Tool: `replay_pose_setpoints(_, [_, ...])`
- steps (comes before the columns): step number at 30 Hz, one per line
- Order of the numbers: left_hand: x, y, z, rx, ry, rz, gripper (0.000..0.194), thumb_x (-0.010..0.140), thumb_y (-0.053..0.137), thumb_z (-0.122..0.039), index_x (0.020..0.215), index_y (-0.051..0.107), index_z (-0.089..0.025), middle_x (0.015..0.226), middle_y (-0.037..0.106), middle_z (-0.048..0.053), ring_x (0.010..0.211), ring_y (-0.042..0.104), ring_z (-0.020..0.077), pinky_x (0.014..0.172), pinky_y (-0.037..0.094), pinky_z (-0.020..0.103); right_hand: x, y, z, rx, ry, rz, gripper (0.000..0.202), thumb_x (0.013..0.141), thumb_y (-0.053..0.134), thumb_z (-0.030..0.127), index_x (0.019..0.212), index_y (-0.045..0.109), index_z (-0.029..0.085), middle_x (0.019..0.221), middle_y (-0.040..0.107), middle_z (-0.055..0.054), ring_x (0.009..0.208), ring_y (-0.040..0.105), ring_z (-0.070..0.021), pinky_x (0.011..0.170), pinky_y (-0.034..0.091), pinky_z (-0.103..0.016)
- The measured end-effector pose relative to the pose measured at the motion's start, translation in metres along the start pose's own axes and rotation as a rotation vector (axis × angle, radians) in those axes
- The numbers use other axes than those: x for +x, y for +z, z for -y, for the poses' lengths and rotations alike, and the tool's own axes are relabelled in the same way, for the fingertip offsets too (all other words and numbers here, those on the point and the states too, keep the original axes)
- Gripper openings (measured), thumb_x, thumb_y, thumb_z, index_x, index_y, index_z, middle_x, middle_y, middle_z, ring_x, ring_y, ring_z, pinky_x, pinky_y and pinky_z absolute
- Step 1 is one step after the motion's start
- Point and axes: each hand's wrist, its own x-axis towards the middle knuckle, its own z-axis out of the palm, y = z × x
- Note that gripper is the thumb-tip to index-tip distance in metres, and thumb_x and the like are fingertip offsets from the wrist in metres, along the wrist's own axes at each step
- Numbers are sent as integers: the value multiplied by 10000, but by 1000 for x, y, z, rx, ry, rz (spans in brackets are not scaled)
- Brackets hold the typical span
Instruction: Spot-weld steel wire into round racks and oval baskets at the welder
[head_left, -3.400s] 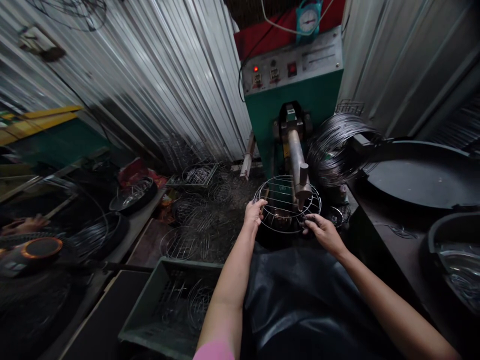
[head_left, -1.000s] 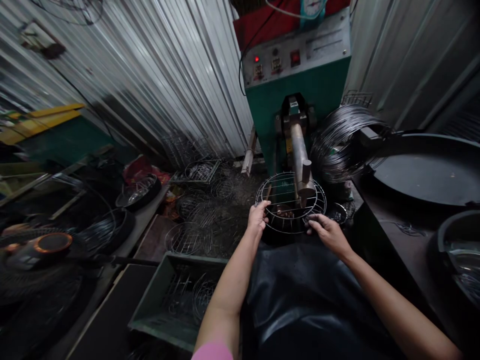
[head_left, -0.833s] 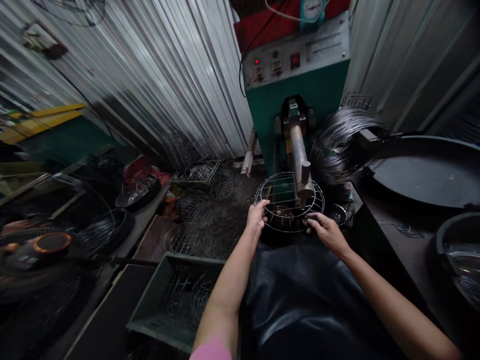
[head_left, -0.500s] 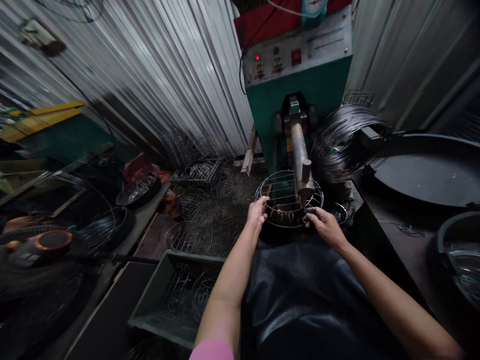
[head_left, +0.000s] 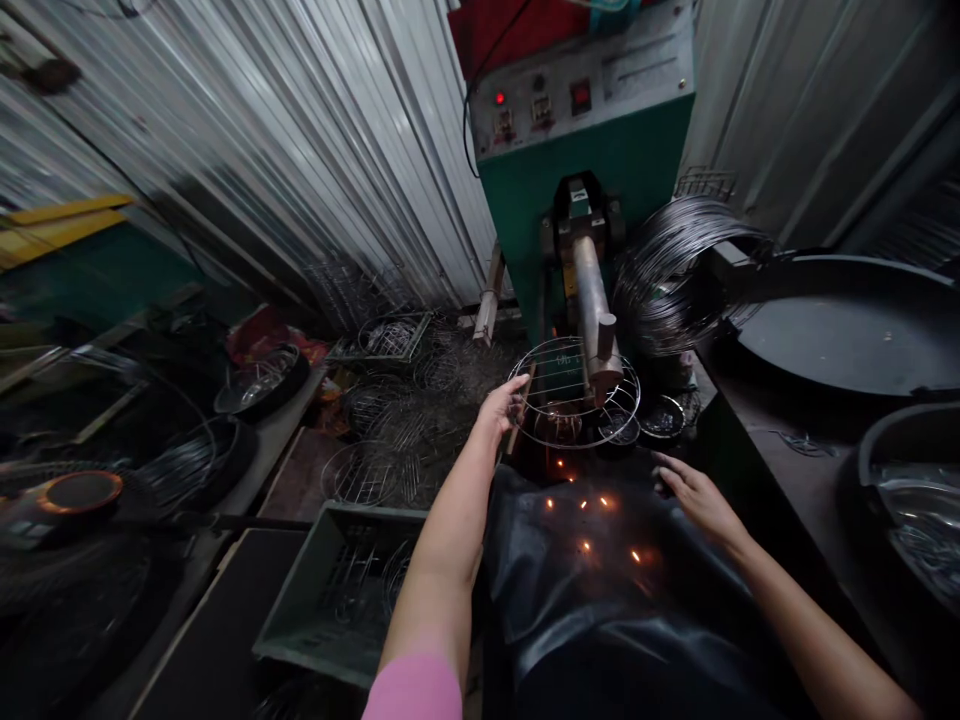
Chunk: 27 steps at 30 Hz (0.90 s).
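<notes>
A round wire rack (head_left: 536, 437) with parallel cross wires lies level under the metal arm of a spot welder (head_left: 592, 280). The welder's electrode tip comes down at the rack's right side and hides some of it. My left hand (head_left: 501, 407) grips the rack's left rim, its index finger stretched along the top. Apart from the rack, my right hand (head_left: 701, 497) hovers over the black apron (head_left: 570, 590), fingers loosely apart, with nothing visible in them. Bright orange sparks scatter over the apron below the rack.
Right of the welder stand a coil of wire (head_left: 679, 270) and a large round black pan (head_left: 847, 345). A small dish (head_left: 663, 417) sits beside the rack. At left, a green crate (head_left: 300, 610) holds wire pieces, and finished-looking wire racks (head_left: 364, 470) lie behind it.
My right hand has left the rack's rim and moved right and toward me. Sparks have appeared over the apron. My left hand stays at the left rim. The view has shifted slightly.
</notes>
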Motion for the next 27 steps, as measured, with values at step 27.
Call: replay_pose_setpoints(27, [-18,4,36,-187,213,-94,391,486,736,-224,728,431,-189,509,318,-111,375,255,8,354,127,151,20,62,57,34,-136,109,457,697,559,593,822,612,157,605,578,-13,455,537,-116,401,432,-223])
